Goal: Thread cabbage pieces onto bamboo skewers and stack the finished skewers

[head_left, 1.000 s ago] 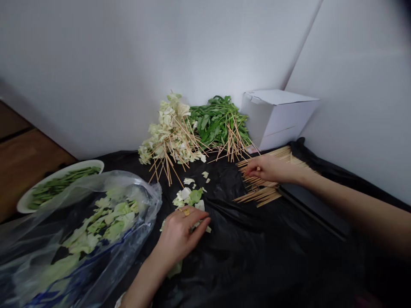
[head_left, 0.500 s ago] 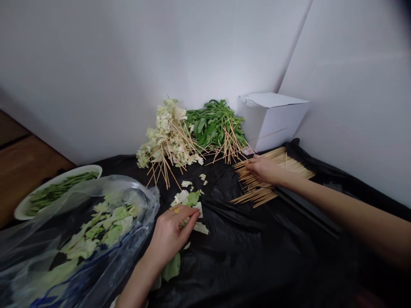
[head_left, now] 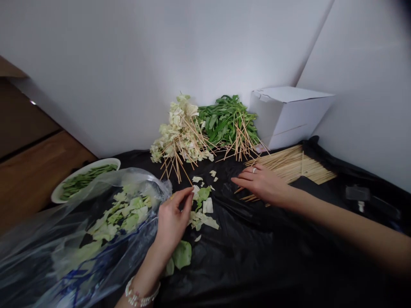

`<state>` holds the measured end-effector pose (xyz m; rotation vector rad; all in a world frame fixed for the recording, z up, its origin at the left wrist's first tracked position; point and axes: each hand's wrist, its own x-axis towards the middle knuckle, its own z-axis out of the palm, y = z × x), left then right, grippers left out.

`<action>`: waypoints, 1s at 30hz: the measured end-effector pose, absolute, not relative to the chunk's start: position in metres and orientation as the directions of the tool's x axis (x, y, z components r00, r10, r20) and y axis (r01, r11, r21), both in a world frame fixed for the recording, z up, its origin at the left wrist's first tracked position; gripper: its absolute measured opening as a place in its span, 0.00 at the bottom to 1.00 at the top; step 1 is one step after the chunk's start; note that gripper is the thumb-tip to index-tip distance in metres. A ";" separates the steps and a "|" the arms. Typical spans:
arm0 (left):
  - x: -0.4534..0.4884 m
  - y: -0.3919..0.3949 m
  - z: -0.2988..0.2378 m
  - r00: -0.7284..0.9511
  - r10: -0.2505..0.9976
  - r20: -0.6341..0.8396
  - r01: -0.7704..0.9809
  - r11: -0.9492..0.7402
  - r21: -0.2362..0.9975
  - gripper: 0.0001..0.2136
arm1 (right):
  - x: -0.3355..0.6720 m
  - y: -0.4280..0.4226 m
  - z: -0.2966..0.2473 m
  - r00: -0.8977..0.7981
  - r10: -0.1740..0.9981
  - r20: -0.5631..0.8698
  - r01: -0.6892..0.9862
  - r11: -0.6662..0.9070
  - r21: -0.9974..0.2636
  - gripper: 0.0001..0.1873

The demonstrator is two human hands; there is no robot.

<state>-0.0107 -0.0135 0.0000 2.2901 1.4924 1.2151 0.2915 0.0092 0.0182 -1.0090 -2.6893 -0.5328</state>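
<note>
My left hand (head_left: 173, 218) is closed in a pinch beside torn cabbage pieces (head_left: 208, 206) on the black plastic sheet (head_left: 244, 261). Whatever is between its fingertips is hidden or too small to make out. A larger green leaf (head_left: 182, 255) lies by that wrist. Over the left edge of the pile of bamboo skewers (head_left: 289, 164) is my right hand (head_left: 261, 184), fingers together and its thumb out of sight. From beneath it a bamboo skewer (head_left: 237, 191) pokes out to the left, seemingly in its grip.
Skewered cabbage (head_left: 175, 124) and skewered leafy greens (head_left: 221, 122) are heaped against the wall. A white box (head_left: 289, 115) stands to their right. On the left are an open clear bag (head_left: 138, 175) of cabbage and a white dish (head_left: 58, 194) of green beans.
The view has swung left. My right hand has drawn back from the skewer pile, leftward and nearer to me. The left hand has come away from the cabbage pieces.
</note>
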 end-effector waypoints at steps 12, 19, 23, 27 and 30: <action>-0.008 -0.012 -0.003 0.469 0.733 0.494 0.633 -0.668 0.391 0.08 | 0.231 0.006 0.005 -0.664 0.293 0.688 0.646 0.688 0.330 0.21; 0.002 -0.015 -0.021 0.557 0.708 0.433 0.683 -0.688 0.246 0.17 | 0.231 0.004 -0.018 -0.635 0.391 0.666 0.684 0.687 0.248 0.19; 0.003 -0.015 -0.024 0.546 0.712 0.443 0.680 -0.685 0.262 0.11 | 0.227 0.001 -0.015 -0.628 0.376 0.681 0.665 0.714 0.219 0.16; 0.002 -0.017 -0.014 0.426 0.742 0.517 0.647 -0.649 0.399 0.04 | 0.227 -0.006 -0.009 -0.691 0.272 0.670 0.573 0.771 0.278 0.16; 0.002 -0.019 -0.007 0.233 0.848 0.476 0.594 -0.511 0.621 0.02 | 0.227 -0.012 -0.005 -0.694 0.244 0.678 0.559 0.775 0.293 0.19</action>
